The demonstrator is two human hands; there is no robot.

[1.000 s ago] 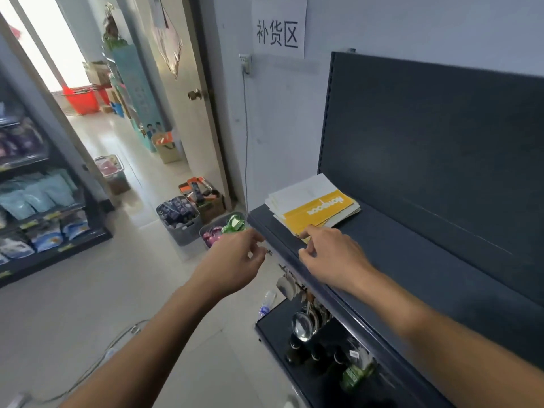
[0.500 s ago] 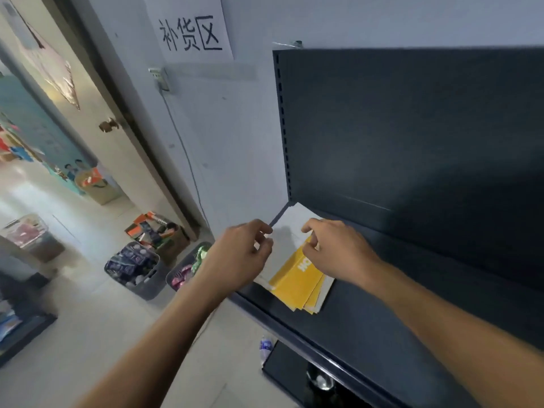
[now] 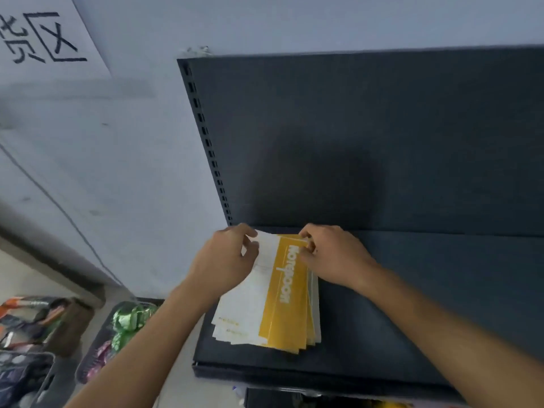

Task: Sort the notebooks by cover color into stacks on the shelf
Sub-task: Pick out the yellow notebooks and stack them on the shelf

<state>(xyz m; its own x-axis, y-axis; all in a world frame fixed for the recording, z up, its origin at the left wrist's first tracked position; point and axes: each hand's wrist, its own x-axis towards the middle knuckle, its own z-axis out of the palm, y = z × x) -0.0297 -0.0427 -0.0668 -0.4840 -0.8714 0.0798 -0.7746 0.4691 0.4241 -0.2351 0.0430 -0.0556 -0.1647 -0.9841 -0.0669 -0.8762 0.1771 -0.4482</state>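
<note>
A fanned stack of thin notebooks [image 3: 276,301] with white and yellow covers lies at the left end of the dark shelf [image 3: 397,334]. White lettering runs along the top cover's yellow band. My left hand [image 3: 226,260] pinches the far left corner of the white part. My right hand [image 3: 332,254] pinches the far edge of the yellow part. Both hands sit at the stack's far end, against the shelf's back panel [image 3: 368,142].
The shelf's front edge [image 3: 265,375] runs below the stack, with bare shelf to the right. A pale wall with a paper sign [image 3: 44,33] stands on the left. Baskets of packaged goods [image 3: 117,328] sit on the floor at the lower left.
I have stepped closer, so the shelf now fills the view. Both hands moved from the stack's near side to its far end and took hold of the top notebooks.
</note>
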